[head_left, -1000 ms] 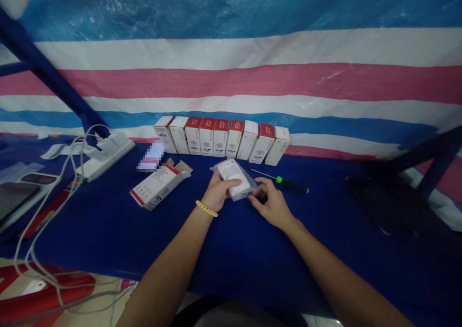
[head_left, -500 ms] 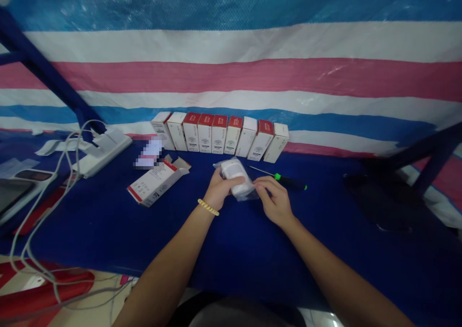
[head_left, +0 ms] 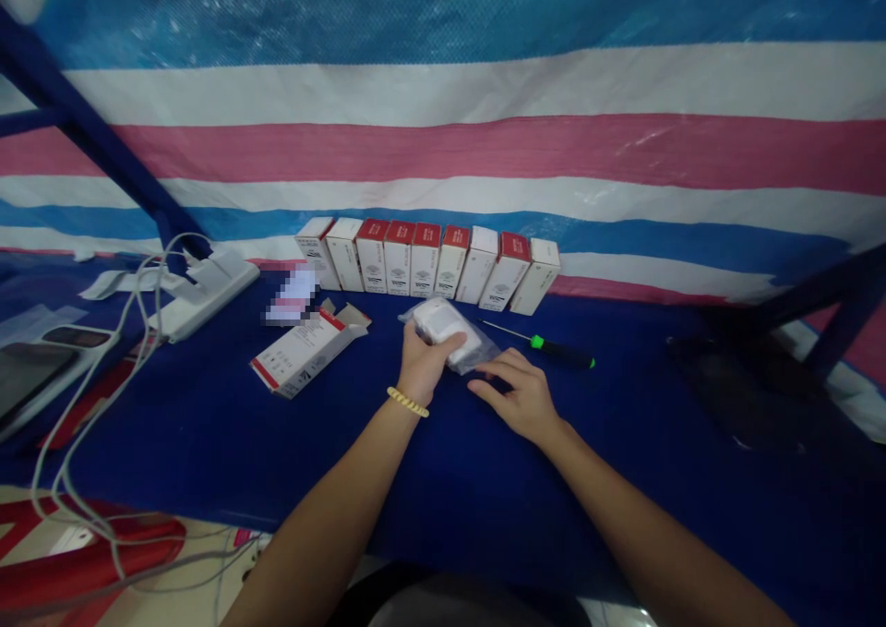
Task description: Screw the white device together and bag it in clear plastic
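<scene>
My left hand (head_left: 424, 361) grips a white device (head_left: 443, 324) wrapped in a clear plastic bag (head_left: 477, 352), held just above the blue table cover. My right hand (head_left: 518, 392) lies low on the cover just right of the bag, fingers spread and relaxed, with its fingertips near the bag's edge; it holds nothing. A yellow bead bracelet (head_left: 408, 402) circles my left wrist. An opened red and white box (head_left: 305, 354) lies on its side to the left of my hands.
A row of several red and white boxes (head_left: 429, 263) stands against the striped tarp. A green-handled screwdriver (head_left: 550, 346) lies right of the bag. A white power strip (head_left: 200, 293) with grey cables (head_left: 89, 396) and a tablet-like device (head_left: 31, 376) sit at the left.
My right hand has let go of the bag's end and dropped to the table cover. My left hand has lifted the bagged device slightly away from it.
</scene>
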Available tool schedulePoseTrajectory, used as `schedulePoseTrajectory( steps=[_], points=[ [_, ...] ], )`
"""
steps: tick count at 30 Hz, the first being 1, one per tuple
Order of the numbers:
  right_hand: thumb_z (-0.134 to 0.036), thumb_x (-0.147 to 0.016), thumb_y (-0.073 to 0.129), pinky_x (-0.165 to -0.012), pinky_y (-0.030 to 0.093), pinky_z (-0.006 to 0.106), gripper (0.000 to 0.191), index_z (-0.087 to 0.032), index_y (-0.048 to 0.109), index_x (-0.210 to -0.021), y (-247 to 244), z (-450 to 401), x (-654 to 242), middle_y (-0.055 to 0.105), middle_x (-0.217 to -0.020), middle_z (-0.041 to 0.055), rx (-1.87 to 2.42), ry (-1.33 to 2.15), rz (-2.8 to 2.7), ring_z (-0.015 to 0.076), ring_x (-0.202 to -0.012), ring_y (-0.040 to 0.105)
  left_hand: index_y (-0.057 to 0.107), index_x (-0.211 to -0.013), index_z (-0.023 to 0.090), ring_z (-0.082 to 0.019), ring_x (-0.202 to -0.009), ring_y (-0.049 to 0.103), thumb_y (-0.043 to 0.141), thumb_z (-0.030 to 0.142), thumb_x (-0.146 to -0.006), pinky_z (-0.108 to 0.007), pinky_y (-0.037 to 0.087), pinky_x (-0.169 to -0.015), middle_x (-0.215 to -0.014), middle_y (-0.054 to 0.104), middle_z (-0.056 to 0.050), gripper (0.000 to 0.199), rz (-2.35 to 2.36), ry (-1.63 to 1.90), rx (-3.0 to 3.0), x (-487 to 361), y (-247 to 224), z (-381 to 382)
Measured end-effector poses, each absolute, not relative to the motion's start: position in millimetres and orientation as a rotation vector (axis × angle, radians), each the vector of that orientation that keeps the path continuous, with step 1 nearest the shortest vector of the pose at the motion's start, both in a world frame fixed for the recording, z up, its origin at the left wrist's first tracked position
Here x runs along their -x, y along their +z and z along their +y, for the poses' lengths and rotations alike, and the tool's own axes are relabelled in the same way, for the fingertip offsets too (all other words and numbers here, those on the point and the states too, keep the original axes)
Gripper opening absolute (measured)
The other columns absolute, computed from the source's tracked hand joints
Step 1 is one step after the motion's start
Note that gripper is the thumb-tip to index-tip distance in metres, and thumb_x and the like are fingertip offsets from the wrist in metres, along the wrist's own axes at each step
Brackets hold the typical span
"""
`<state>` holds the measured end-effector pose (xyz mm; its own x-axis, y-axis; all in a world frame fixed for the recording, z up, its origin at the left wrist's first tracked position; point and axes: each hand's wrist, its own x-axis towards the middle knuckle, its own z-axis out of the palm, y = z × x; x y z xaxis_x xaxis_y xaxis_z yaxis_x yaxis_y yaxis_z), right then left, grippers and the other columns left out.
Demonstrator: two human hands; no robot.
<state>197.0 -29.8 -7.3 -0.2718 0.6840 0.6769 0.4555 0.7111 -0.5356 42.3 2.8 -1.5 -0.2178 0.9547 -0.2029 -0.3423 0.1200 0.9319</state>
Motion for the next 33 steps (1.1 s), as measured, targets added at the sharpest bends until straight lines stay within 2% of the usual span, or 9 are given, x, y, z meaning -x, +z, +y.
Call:
schedulePoseTrajectory(
  steps=[2, 5, 10, 13, 17, 21, 26, 29, 33],
  points=[
    [-0.029, -0.076, 0.072, -0.061, 0.048, 0.032, 0.025, -0.020, 0.068, -0.099, -10.9, -28.8, -195.4, 0.061, -0.068, 0.0004, 0.929, 0.301, -1.905, 0.0137, -0.063, 0.054, 0.047, -0.112, 0.019, -0.021, -0.091, 0.067, 0.084, 0.018, -0.058, -0.035, 0.054, -0.081, -0.102, 0.066, -0.007, 0.065, 1.200, 1.466, -0.735, -46.7, -0.8, 0.1],
    [-0.029, -0.079, 0.070, -0.060, 0.048, 0.030, 0.025, -0.021, 0.069, -0.103, -14.0, -29.6, -192.7, 0.057, -0.064, -0.0011, 0.949, 0.380, -1.862, 0.0133, -0.062, 0.053, 0.045, -0.111, 0.019, -0.019, -0.086, 0.067, 0.083, 0.019, -0.059, -0.033, 0.054, -0.079, -0.097, 0.066, -0.006, 0.064, 1.182, 1.520, -0.767, -54.6, -0.1, -5.1],
    [-0.023, -0.082, 0.064, -0.052, 0.044, 0.025, 0.006, -0.021, 0.069, -0.083, -9.8, -32.7, -190.1, 0.057, -0.067, -0.0007, 0.906, 0.575, -1.874, 0.0106, -0.059, 0.053, 0.043, -0.110, 0.019, -0.020, -0.084, 0.067, 0.082, 0.022, -0.061, -0.033, 0.055, -0.076, -0.095, 0.066, -0.006, 0.063, 1.146, 1.538, -0.770, -63.9, -2.7, -10.1],
    [-0.023, -0.080, 0.065, -0.055, 0.046, 0.026, 0.008, -0.020, 0.064, -0.072, -5.3, -33.1, -190.6, 0.058, -0.072, 0.0006, 0.918, 0.552, -1.846, 0.0108, -0.062, 0.055, 0.044, -0.110, 0.020, -0.019, -0.088, 0.067, 0.082, 0.022, -0.061, -0.033, 0.055, -0.078, -0.099, 0.066, -0.006, 0.063, 1.150, 1.585, -0.750, -63.8, -2.1, -9.5],
    [-0.024, -0.078, 0.067, -0.062, 0.049, 0.027, 0.015, -0.018, 0.058, -0.067, -1.0, -33.1, -192.5, 0.065, -0.093, 0.0061, 0.935, 0.488, -1.802, 0.0125, -0.074, 0.061, 0.045, -0.111, 0.021, -0.019, -0.093, 0.067, 0.083, 0.022, -0.061, -0.033, 0.054, -0.083, -0.105, 0.066, -0.007, 0.062, 1.127, 1.662, -0.726, -61.0, 0.4, -7.7],
    [-0.023, -0.081, 0.063, -0.060, 0.047, 0.025, 0.016, -0.019, 0.055, -0.069, 1.7, -34.3, -195.5, 0.065, -0.073, 0.0002, 0.916, 0.566, -1.847, 0.0103, -0.064, 0.060, 0.047, -0.109, 0.021, -0.020, -0.094, 0.067, 0.084, 0.024, -0.060, -0.034, 0.055, -0.083, -0.105, 0.066, -0.006, 0.062, 1.143, 1.645, -0.720, -59.7, -0.9, -7.1],
    [-0.029, -0.078, 0.067, -0.046, 0.038, 0.023, 0.021, -0.020, 0.051, -0.067, 2.0, -31.0, -208.2, 0.051, -0.052, -0.0056, 1.013, 0.500, -1.776, 0.0070, -0.045, 0.045, 0.049, -0.112, 0.021, -0.022, -0.096, 0.067, 0.084, 0.024, -0.059, -0.036, 0.056, -0.083, -0.104, 0.067, -0.006, 0.063, 1.118, 1.532, -0.692, -55.3, 0.1, -4.9],
    [-0.035, -0.070, 0.074, -0.051, 0.041, 0.025, 0.029, -0.021, 0.055, -0.086, -2.4, -22.8, -219.7, 0.050, -0.061, -0.0051, 1.038, 0.372, -1.713, 0.0089, -0.052, 0.045, 0.052, -0.110, 0.021, -0.023, -0.093, 0.068, 0.083, 0.022, -0.059, -0.038, 0.058, -0.078, -0.103, 0.068, -0.006, 0.060, 1.060, 1.446, -0.626, -49.0, 5.7, -1.9],
    [-0.042, -0.062, 0.081, -0.063, 0.051, 0.032, 0.079, -0.024, 0.046, -0.130, -10.8, -13.0, -227.7, 0.056, -0.108, 0.0093, 0.986, 0.304, -1.858, 0.0179, -0.083, 0.056, 0.059, -0.102, 0.017, -0.022, -0.082, 0.069, 0.081, 0.022, -0.061, -0.037, 0.060, -0.070, -0.094, 0.069, -0.007, 0.047, 1.040, 1.289, -0.549, -41.8, 14.6, 0.3]
  ],
)
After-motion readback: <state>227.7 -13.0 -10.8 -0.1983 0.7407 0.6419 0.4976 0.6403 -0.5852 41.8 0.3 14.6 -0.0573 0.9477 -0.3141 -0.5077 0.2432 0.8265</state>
